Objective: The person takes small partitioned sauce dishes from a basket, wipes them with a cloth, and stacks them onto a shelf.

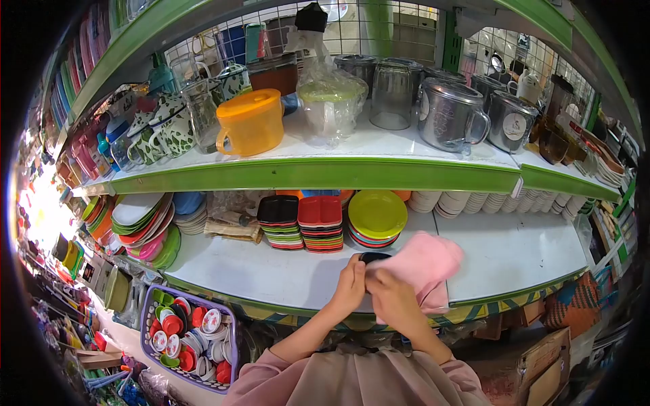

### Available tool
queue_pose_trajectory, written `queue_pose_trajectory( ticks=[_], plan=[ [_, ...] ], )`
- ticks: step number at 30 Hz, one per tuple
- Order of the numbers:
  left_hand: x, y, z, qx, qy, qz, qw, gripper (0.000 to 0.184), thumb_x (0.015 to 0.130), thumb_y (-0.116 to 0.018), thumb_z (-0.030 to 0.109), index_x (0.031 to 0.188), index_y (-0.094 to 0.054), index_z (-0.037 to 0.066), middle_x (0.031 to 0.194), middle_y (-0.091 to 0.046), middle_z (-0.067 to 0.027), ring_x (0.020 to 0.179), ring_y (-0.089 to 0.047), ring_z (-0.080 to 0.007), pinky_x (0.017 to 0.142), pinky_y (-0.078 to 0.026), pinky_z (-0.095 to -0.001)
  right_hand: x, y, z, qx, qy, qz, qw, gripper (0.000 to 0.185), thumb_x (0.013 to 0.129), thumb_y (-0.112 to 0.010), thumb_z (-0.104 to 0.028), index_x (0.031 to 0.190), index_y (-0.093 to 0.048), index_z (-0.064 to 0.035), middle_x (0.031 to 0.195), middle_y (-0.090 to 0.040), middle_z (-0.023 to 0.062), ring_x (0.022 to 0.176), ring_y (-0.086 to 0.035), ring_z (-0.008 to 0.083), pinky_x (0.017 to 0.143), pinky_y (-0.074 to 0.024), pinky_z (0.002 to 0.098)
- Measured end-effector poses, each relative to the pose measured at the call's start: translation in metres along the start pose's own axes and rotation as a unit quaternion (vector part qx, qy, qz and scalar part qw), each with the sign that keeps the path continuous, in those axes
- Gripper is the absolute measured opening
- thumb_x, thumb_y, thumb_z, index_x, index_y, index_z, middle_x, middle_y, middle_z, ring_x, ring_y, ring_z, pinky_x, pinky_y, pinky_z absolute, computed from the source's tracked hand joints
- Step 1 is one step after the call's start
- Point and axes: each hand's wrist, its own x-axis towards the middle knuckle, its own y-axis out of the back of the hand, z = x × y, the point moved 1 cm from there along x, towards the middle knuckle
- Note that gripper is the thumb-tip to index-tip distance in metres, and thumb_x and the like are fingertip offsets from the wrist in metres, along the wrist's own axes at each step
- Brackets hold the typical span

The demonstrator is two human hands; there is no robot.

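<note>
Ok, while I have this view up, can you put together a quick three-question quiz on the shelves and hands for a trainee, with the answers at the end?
1. True or false: in this view, the black-topped tray stack stands to the left of the red-topped tray stack.

2. Choose one. The cloth at the right hand is:
A) green
B) pink
C) white

3. Fill in the blank: the orange cup stands on the ____ shelf, above the one that carries the tray stacks.

Key:
1. True
2. B
3. upper
</note>
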Motion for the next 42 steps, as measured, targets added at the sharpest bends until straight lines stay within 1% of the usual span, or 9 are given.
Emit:
queue_pose_trajectory(
  ticks=[6,9,14,18,22,26,35,39,42],
  plan=[
    [0.001,-0.007,-0.003,0.016,-0.012,0.01,1.0,0.029,0.1,-0.038,0.023,0.109,-0.047,-0.003,0.075,-0.055,-0.0149,0.068,-0.054,-0.0194,0.063,-0.046,-0.032,0.009,0.0,0.002,-0.001,-0.035,0.134,0.99,0.03,0.073,-0.056,0.003,0.099,-0.066,-0.0081,0.085,-0.055,0.0102,0.078,-0.06,0.0304,0.065,-0.0491,0.0405],
    [0.003,-0.005,-0.005,-0.003,0.035,0.006,0.999,0.024,0.098,-0.044,0.02,0.106,-0.048,-0.002,0.072,-0.056,-0.0132,0.065,-0.054,-0.016,0.059,-0.046,-0.0307,-0.003,0.008,0.005,0.031,0.011,-0.055,0.998,0.032,0.073,-0.055,0.005,0.099,-0.067,-0.0097,0.085,-0.055,0.0104,0.078,-0.059,0.0308,0.066,-0.0485,0.0405],
    [0.003,-0.004,0.005,0.022,0.049,-0.018,0.998,0.014,0.093,-0.052,0.01,0.102,-0.05,-0.001,0.075,-0.057,-0.0127,0.065,-0.057,-0.0177,0.058,-0.046,-0.0309,-0.004,0.035,-0.002,0.027,-0.047,0.095,0.994,0.039,0.072,-0.052,0.009,0.101,-0.068,-0.0104,0.082,-0.055,0.01,0.075,-0.059,0.0273,0.065,-0.0478,0.0366],
    [0.005,0.009,0.009,0.131,-0.205,0.019,0.97,0.02,0.074,-0.06,0.0,0.094,-0.06,0.005,0.091,-0.052,-0.0063,0.084,-0.053,-0.0247,0.073,-0.043,-0.0352,-0.012,0.058,0.02,0.125,-0.12,0.101,0.98,0.044,0.07,-0.051,0.011,0.104,-0.068,-0.0109,0.083,-0.056,0.0096,0.073,-0.06,0.0236,0.063,-0.0476,0.0334],
    [0.008,0.015,0.003,0.361,-0.578,0.041,0.731,0.028,0.068,-0.065,0.01,0.093,-0.065,0.023,0.094,-0.046,0.0036,0.092,-0.047,-0.0142,0.079,-0.036,-0.0334,-0.008,0.059,0.01,0.08,-0.064,0.014,0.995,0.038,0.07,-0.055,0.007,0.1,-0.068,-0.0116,0.082,-0.055,0.0087,0.075,-0.06,0.026,0.065,-0.0491,0.0356],
    [0.007,0.001,-0.005,0.405,-0.647,0.087,0.64,0.02,0.071,-0.063,0.023,0.089,-0.062,0.03,0.103,-0.042,0.0091,0.103,-0.039,-0.0107,0.085,-0.033,-0.0327,0.008,0.044,0.02,0.006,-0.049,-0.002,0.999,0.033,0.069,-0.057,0.004,0.097,-0.068,-0.0103,0.083,-0.056,0.0071,0.079,-0.06,0.0271,0.068,-0.0499,0.0372],
    [-0.009,-0.008,-0.028,0.269,-0.647,0.012,0.714,0.019,0.074,-0.064,0.027,0.09,-0.056,0.032,0.104,-0.041,0.0089,0.098,-0.041,-0.0095,0.077,-0.037,-0.0304,0.004,0.052,0.005,0.06,0.037,-0.096,0.993,0.033,0.069,-0.059,-0.001,0.099,-0.067,-0.0096,0.087,-0.056,0.0059,0.082,-0.061,0.0257,0.068,-0.0498,0.0359],
    [0.004,-0.003,-0.007,0.369,-0.72,0.09,0.581,0.017,0.076,-0.063,0.032,0.09,-0.053,0.028,0.109,-0.041,0.0072,0.102,-0.04,-0.0102,0.066,-0.034,-0.0269,0.006,0.054,0.007,0.078,0.05,-0.135,0.986,0.036,0.068,-0.06,-0.002,0.103,-0.065,-0.0089,0.087,-0.054,0.0071,0.08,-0.059,0.0275,0.068,-0.049,0.0371],
    [0.003,0.002,-0.005,0.384,-0.704,0.124,0.584,0.021,0.074,-0.064,0.034,0.089,-0.053,0.025,0.11,-0.039,0.0066,0.101,-0.039,-0.0101,0.065,-0.033,-0.0257,-0.009,0.07,0.013,0.103,0.046,-0.155,0.981,0.037,0.068,-0.059,0.0,0.103,-0.065,-0.0096,0.084,-0.052,0.0076,0.077,-0.058,0.0288,0.065,-0.0479,0.0383]
  ],
)
